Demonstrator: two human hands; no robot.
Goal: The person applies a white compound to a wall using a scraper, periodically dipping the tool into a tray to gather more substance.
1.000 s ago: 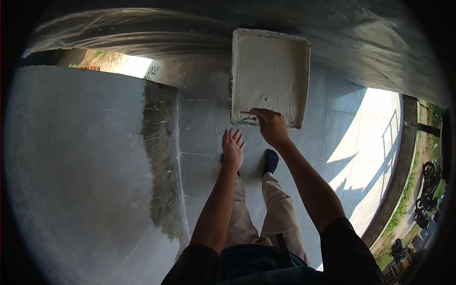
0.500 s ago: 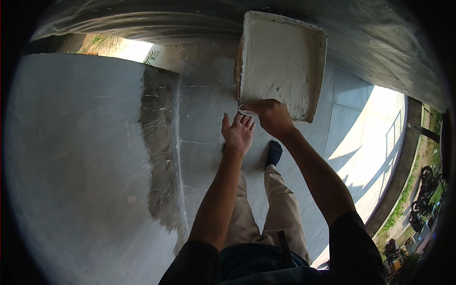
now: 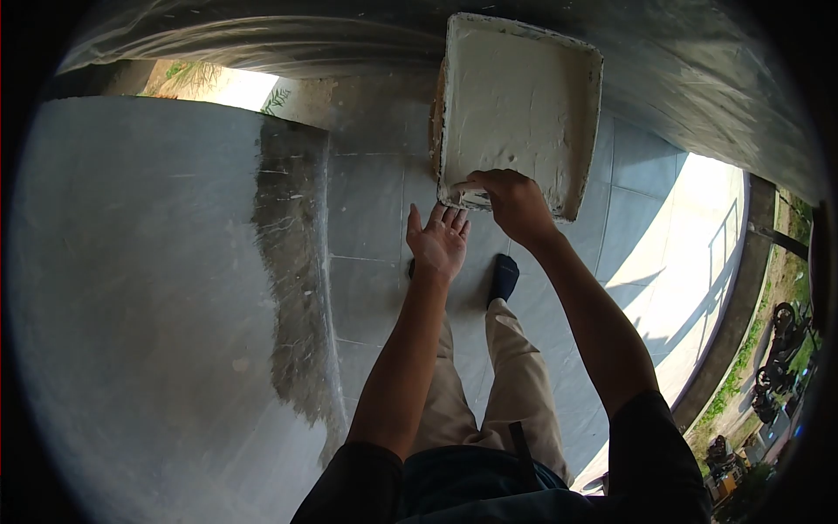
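Observation:
A wide rectangular tray (image 3: 587, 166) of off-white putty (image 3: 515, 96) sits ahead of me, its rim crusted and dark in places. At its near left corner, my right hand (image 3: 517, 203) is closed around a putty knife (image 3: 474, 197) smeared with putty; most of its handle is hidden by my fingers. My left hand (image 3: 439, 248) lies palm up just below that corner, fingers spread and holding nothing, the fingertips close under the tray's near edge. Pale smears show on its palm.
On the left rises a grey wall (image 3: 148, 262) with a darker, rough-edged strip (image 3: 292, 262) along its base. Grey floor tiles (image 3: 367, 210) lie under my feet. Sheeting (image 3: 349, 39) spans the far side. Parked motorbikes (image 3: 777, 349) stand outside at right.
My right hand has moved slightly up and right along the tray's near edge, and the putty knife shows more now. My left hand stays nearly still, open.

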